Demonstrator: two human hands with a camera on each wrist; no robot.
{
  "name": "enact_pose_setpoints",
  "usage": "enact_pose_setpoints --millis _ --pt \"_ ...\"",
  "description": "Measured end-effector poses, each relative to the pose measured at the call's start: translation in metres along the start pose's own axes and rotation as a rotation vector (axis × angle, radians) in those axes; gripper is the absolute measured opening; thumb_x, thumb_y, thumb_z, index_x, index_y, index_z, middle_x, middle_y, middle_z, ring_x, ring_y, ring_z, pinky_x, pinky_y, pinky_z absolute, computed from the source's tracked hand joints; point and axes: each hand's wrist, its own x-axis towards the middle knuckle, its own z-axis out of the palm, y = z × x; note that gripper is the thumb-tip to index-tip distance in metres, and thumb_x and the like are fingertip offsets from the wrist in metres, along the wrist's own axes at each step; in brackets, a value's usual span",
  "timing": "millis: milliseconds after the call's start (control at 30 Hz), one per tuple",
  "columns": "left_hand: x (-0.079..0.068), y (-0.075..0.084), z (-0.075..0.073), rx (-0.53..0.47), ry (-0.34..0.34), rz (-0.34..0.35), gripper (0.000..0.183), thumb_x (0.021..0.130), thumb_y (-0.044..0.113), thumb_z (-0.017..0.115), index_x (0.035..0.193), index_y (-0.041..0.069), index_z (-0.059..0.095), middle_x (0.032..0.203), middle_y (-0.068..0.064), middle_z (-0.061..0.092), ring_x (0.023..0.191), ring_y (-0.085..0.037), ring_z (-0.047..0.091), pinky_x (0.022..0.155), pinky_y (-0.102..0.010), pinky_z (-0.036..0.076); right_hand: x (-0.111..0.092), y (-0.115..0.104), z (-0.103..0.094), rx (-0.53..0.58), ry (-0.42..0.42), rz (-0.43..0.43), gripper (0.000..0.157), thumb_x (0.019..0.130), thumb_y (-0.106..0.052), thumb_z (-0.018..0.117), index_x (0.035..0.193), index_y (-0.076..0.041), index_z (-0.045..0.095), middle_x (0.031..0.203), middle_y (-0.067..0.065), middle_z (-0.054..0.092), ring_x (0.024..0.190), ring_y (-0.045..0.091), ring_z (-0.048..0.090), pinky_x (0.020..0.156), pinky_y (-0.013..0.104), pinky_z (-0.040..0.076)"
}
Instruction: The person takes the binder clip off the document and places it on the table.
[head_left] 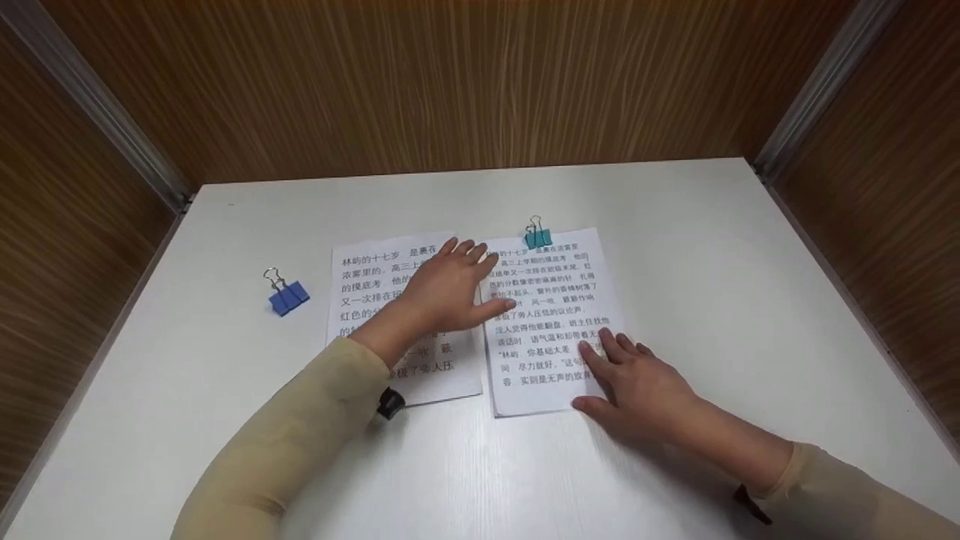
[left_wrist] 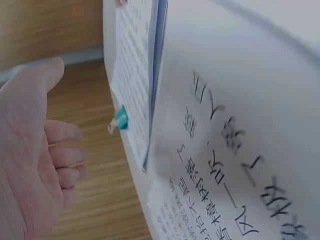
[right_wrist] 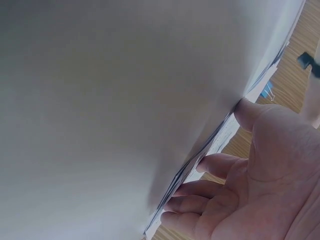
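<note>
Two printed paper stacks lie side by side on the table, a left stack point(head_left: 360, 292) and a right stack point(head_left: 547, 322). A teal binder clip point(head_left: 538, 238) grips the top edge of the right stack and also shows in the left wrist view point(left_wrist: 121, 117). My left hand point(head_left: 450, 289) is over the upper right part of the left stack, fingers extended, holding nothing. At the lower right edge of the right stack, my right hand point(head_left: 645, 386) touches the sheets with spread fingers. In the right wrist view its thumb and fingertips point(right_wrist: 245, 112) meet the paper's edge.
Left of the stacks, a blue binder clip point(head_left: 289, 296) lies by itself on the white table point(head_left: 675, 225). Wood-grain panels point(head_left: 450, 90) enclose the table at the back and on both sides.
</note>
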Motion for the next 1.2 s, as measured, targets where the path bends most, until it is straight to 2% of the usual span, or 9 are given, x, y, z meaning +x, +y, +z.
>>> enact_pose_setpoints --millis 200,333,500,733,933,1033,1200 --pt "0.032 -0.024 0.011 -0.086 -0.021 -0.106 0.094 0.1 0.073 0.048 0.167 0.007 0.034 0.171 -0.018 0.03 0.16 -0.036 0.023 0.132 -0.045 0.01 0.0 0.0 0.001 0.005 -0.002 0.015 0.08 0.098 -0.053 0.071 0.158 -0.006 0.049 0.163 0.031 0.038 0.149 0.053 0.037 0.118 0.067 0.035" --pt "0.043 -0.035 0.02 -0.138 -0.042 -0.173 0.098 0.098 0.075 0.048 0.168 0.009 0.03 0.172 -0.017 0.028 0.161 -0.035 0.021 0.132 -0.045 0.011 -0.001 0.0 0.001 0.003 -0.005 0.014 0.08 0.097 -0.052 0.072 0.158 -0.006 0.049 0.163 0.031 0.038 0.149 0.053 0.037 0.117 0.067 0.036" --pt "0.054 -0.043 0.027 -0.157 -0.051 -0.2 0.101 0.097 0.077 0.048 0.169 0.01 0.027 0.172 -0.018 0.028 0.161 -0.036 0.02 0.132 -0.046 0.012 -0.001 -0.001 0.0 -0.004 -0.003 0.013 0.08 0.097 -0.052 0.072 0.158 -0.006 0.05 0.162 0.031 0.039 0.149 0.053 0.038 0.116 0.067 0.038" --pt "0.058 -0.048 0.033 -0.221 -0.069 -0.232 0.1 0.097 0.075 0.052 0.17 0.013 0.025 0.174 -0.014 0.026 0.162 -0.034 0.016 0.131 -0.047 0.012 -0.001 0.0 0.0 -0.016 0.018 -0.02 0.078 0.099 -0.053 0.07 0.157 -0.003 0.051 0.16 0.034 0.04 0.147 0.054 0.04 0.115 0.067 0.039" --pt "0.057 -0.047 0.037 -0.25 -0.07 -0.239 0.098 0.097 0.074 0.054 0.171 0.016 0.025 0.174 -0.01 0.027 0.162 -0.036 0.017 0.13 -0.056 0.016 -0.001 0.0 0.0 -0.019 0.027 -0.036 0.078 0.1 -0.053 0.069 0.156 -0.002 0.052 0.159 0.034 0.041 0.146 0.054 0.042 0.115 0.066 0.04" --pt "0.057 -0.045 0.038 -0.263 -0.08 -0.241 0.098 0.097 0.073 0.054 0.171 0.017 0.024 0.175 -0.009 0.026 0.162 -0.036 0.016 0.13 -0.056 0.015 -0.001 0.0 -0.001 -0.021 0.026 -0.036 0.078 0.1 -0.053 0.069 0.156 -0.002 0.052 0.159 0.034 0.041 0.145 0.055 0.042 0.115 0.066 0.041" --pt "0.055 -0.043 0.039 -0.29 -0.078 -0.238 0.098 0.097 0.073 0.055 0.171 0.018 0.023 0.174 -0.012 0.025 0.162 -0.038 0.016 0.129 -0.056 0.016 0.0 0.0 -0.001 -0.027 0.019 -0.032 0.078 0.099 -0.054 0.069 0.156 -0.002 0.052 0.16 0.034 0.041 0.145 0.054 0.042 0.115 0.066 0.04"
